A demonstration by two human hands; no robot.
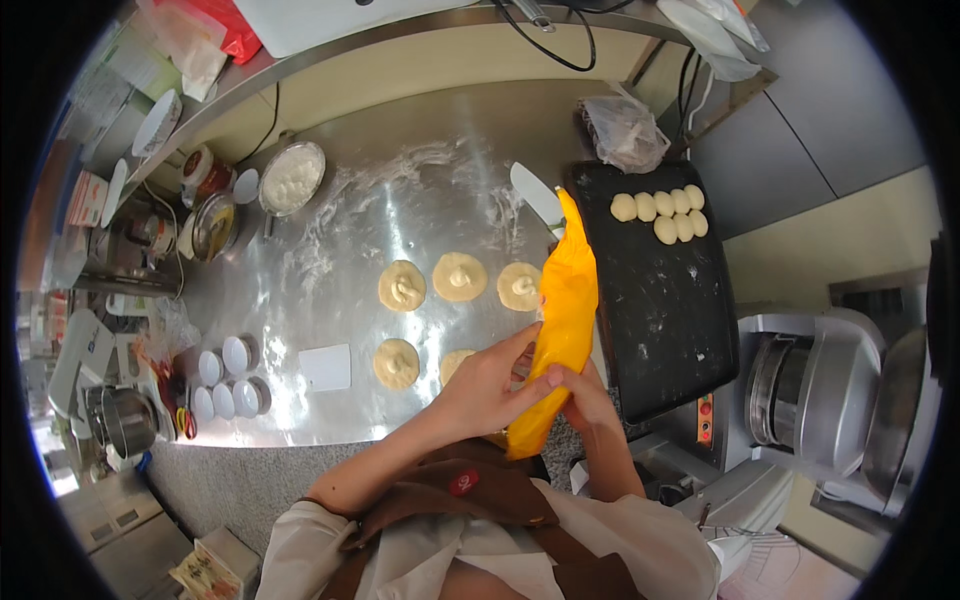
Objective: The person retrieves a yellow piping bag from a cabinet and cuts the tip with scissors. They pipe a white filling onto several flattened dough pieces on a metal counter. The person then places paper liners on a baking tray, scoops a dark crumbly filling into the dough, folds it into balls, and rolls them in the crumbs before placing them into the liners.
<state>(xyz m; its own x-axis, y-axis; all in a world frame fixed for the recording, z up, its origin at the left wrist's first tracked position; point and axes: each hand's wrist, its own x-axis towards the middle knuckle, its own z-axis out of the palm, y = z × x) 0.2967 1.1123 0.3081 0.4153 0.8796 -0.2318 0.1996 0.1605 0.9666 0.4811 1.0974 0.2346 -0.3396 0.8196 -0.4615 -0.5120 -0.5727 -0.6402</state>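
Note:
My left hand (491,386) and my right hand (589,397) both grip the lower part of a yellow plastic piping bag (570,300), its narrow tip pointing up the picture. Left of the bag, flattened dough rounds lie on the steel worktable; the upper left round (402,286), the upper middle round (460,277) and the upper right round (519,286) bear dollops of pale cream. A lower round (396,364) also has a pale mound at its middle. Another round (454,365) is partly hidden by my left hand. A white-bladed knife or spatula (536,193) lies behind the bag.
On the right, a black baking tray (660,322) holds several dough balls (664,204). A bowl of flour (292,178), a white dough scraper (325,367) and several small white cups (236,355) are on the left. A plastic bag (622,131) sits behind the tray. A shelf edge (360,37) spans the back.

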